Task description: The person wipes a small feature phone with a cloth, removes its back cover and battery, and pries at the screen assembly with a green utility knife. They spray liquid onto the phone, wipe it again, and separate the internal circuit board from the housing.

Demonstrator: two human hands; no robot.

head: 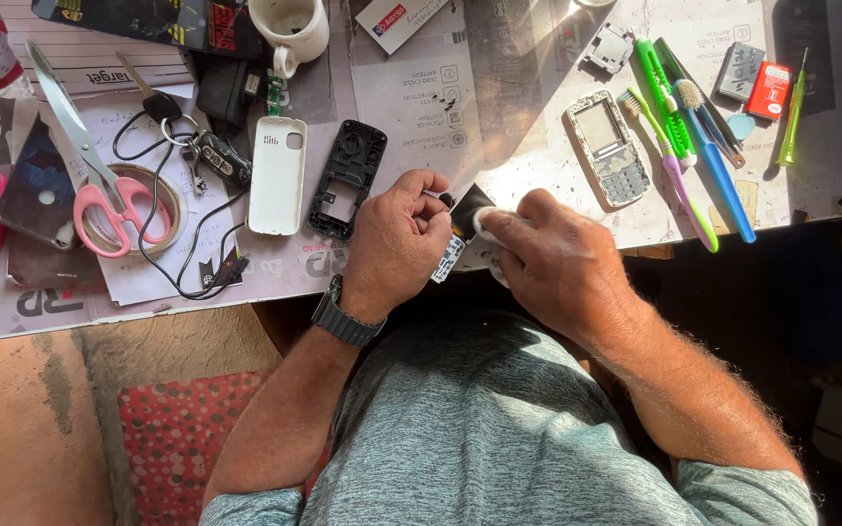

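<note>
**Hard sunlight, deep shade**

You work in strong sun falling from above the white mug [289, 29], which glares on the paper-covered table [538, 166] right of it. Your hands cast sharp, dark shadows. Below the table edge, right of your lap, everything sinks into near black. Focus is crisp; the edges bend slightly.

Bare tabletop [528, 107] lies open between the black plastic phone frame [346, 178] and the silver keypad phone body [607, 148]. Rightward, coloured toothbrushes [679, 127] block passage; leftward, the white phone back cover [277, 175], tangled black cable [163, 234] and pink-handled scissors [99, 166] crowd the surface.
</note>
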